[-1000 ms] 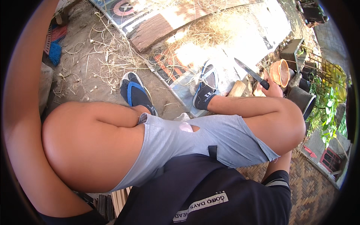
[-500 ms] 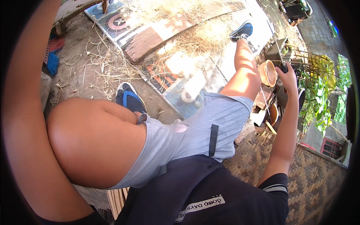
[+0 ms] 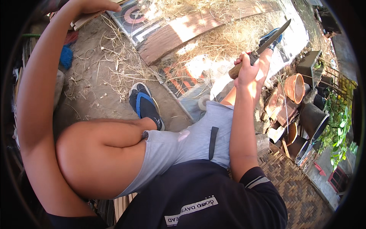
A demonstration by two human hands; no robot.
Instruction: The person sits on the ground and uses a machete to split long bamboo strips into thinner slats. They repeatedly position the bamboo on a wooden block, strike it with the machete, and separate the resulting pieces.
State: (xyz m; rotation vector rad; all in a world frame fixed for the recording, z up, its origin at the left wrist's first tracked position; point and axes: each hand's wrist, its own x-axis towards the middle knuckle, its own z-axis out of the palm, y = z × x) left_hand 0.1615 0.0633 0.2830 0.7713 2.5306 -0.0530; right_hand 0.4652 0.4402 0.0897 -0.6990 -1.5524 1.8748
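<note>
– Where've we got the knife (image 3: 273, 37)?
– Upper rt of frame, pointing up-rt; our R hand (image 3: 248, 71)'s clamped on it.
– And our L hand (image 3: 96, 5)?
– Upper L, nr some wood (image 3: 87, 20); we can't tell if it's gripping.

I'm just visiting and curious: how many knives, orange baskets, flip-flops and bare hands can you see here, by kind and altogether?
Knife: 1, gripped in the right hand
Orange basket: 1
Flip-flops: 2, one on each foot
Bare hands: 2, the right plus the left hand, partly cut off at the top edge
Total: 6
</note>
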